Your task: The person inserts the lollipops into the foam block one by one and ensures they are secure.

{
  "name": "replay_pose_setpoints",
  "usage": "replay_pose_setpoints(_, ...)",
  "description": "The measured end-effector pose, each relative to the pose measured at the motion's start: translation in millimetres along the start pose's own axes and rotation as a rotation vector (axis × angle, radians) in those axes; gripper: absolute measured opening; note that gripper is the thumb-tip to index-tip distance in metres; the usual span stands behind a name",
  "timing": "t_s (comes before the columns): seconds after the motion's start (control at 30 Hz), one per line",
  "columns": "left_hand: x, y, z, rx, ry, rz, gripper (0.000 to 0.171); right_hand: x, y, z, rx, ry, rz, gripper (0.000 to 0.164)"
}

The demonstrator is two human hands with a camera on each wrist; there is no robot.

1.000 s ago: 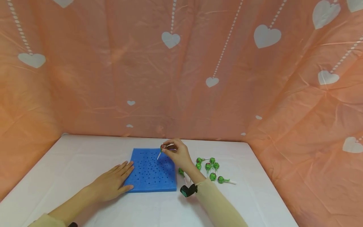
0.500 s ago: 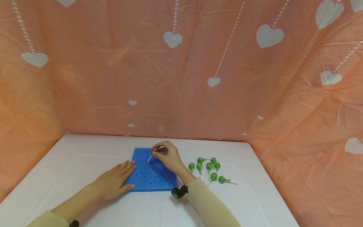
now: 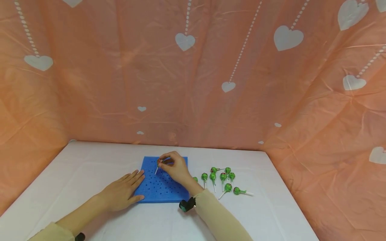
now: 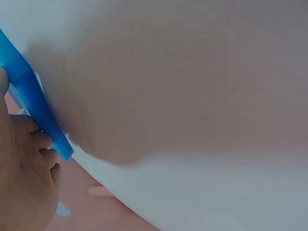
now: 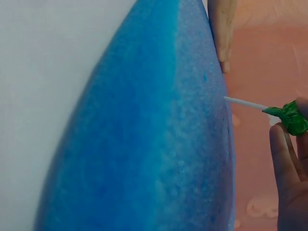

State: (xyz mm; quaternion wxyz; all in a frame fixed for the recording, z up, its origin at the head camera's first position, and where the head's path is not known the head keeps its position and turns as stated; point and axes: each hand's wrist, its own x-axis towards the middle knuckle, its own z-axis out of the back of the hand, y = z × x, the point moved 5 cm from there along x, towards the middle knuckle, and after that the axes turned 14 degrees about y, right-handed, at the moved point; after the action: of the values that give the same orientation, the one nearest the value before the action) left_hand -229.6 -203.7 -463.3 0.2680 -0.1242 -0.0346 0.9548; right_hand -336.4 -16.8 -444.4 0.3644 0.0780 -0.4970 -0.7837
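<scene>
My right hand (image 3: 176,169) pinches a wrapped lollipop (image 3: 159,161) by its head, the white stick pointing down at the blue foam block (image 3: 175,192), which is dotted with small holes. In the right wrist view the green-wrapped lollipop (image 5: 293,119) has its stick tip at the foam's holed face; whether it has entered a hole I cannot tell. My left hand (image 3: 122,192) lies flat with straight fingers on the block's left edge. The left wrist view catches part of that left hand (image 4: 29,168) against the side of the blue foam (image 4: 41,106).
Several green-wrapped lollipops (image 3: 223,177) lie loose on the white tabletop (image 3: 265,214) right of the block, one partly hidden by the right wrist. An orange sheet with pale hearts (image 3: 187,83) stands behind the table and along both sides.
The right hand has moved left and slightly down over the block with the lollipop, uncovering more of the loose lollipops. The left hand stays on the block's left edge.
</scene>
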Motion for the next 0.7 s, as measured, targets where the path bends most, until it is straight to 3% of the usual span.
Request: replay_pose_setpoints(0.7, -0.1, -2.1, 1.3, 0.016, -0.003, -0.009, 0.078, 0.5, 8.2, -5.6, -0.06, 0.012, 0.012, 0.02)
